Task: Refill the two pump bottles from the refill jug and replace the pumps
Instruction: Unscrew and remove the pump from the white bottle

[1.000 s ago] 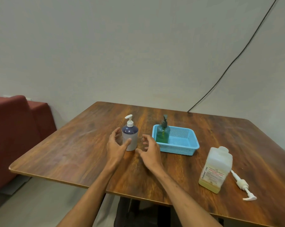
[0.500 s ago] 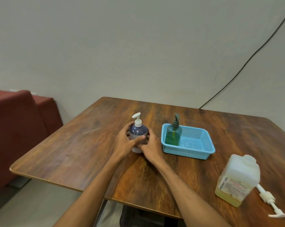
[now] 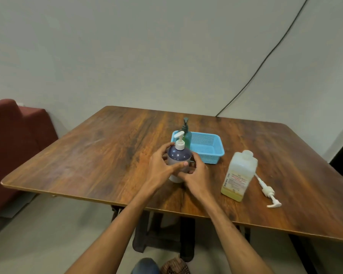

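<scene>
We are grasping the dark-blue round plastic pump bottle [image 3: 179, 155] beside the light-blue mesh basket [image 3: 212, 157], left hand [image 3: 160, 168] and right hand [image 3: 196, 176] fingers wrapped around it; nothing refilled yet.

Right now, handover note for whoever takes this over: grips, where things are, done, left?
Grips: left grip and right grip both hold the purple bottle, upright, white pump on.
Things: green bottle stands in the blue basket, dark pump on. Refill jug stands on the table to the right, a loose pump lying beside it.
Done: nothing that shows.
Left: unscrew both pumps, fill both bottles from the jug, refit the pumps.
</scene>
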{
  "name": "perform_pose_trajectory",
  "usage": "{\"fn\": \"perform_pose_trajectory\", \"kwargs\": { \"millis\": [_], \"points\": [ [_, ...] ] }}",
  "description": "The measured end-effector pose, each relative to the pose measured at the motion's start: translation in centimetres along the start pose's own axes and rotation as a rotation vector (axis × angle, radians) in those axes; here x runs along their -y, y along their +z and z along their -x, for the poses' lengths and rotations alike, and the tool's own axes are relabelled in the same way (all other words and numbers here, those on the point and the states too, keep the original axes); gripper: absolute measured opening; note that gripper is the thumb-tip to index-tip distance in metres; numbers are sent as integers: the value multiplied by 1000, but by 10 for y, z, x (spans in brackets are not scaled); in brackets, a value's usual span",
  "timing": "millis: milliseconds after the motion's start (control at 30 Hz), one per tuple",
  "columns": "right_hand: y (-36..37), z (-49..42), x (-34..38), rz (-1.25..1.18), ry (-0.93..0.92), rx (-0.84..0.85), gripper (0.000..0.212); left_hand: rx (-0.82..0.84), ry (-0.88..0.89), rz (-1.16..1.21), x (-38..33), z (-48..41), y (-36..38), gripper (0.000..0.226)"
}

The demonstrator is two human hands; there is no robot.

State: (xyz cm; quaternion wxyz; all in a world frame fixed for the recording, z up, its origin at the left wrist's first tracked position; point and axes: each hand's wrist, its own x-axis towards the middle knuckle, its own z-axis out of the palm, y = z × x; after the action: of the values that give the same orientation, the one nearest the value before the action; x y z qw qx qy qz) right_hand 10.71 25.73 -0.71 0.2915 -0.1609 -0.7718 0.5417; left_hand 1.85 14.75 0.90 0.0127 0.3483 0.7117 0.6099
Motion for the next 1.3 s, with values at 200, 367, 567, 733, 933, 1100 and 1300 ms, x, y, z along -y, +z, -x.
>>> {"fn": "perform_pose_trajectory", "kwargs": {
  "millis": [200,367,567,733,933,1100,1300],
  "points": [
    [-25,22,-11,105,55,-4,78,-17,-61,1,-3,24,32,76],
    [-26,21,-10,171,55,-21,76,22,-78,-36,-4,24,35,80],
    [-20,18,-16,194,59,-46,88,69,18,64,-20,7,28,44],
    [-20,16,-17,177,61,-53,89,57,6,147,-21,-5,28,19],
    [-19,17,-17,207,65,-70,90,-180,-8,117,-21,-5,41,35],
    [-19,17,-16,236,50,-68,87,58,-73,110,-14,-4,45,59],
    [-22,18,-11,230,60,-53,85,-63,18,168,-15,-1,40,28]
  ]
}}
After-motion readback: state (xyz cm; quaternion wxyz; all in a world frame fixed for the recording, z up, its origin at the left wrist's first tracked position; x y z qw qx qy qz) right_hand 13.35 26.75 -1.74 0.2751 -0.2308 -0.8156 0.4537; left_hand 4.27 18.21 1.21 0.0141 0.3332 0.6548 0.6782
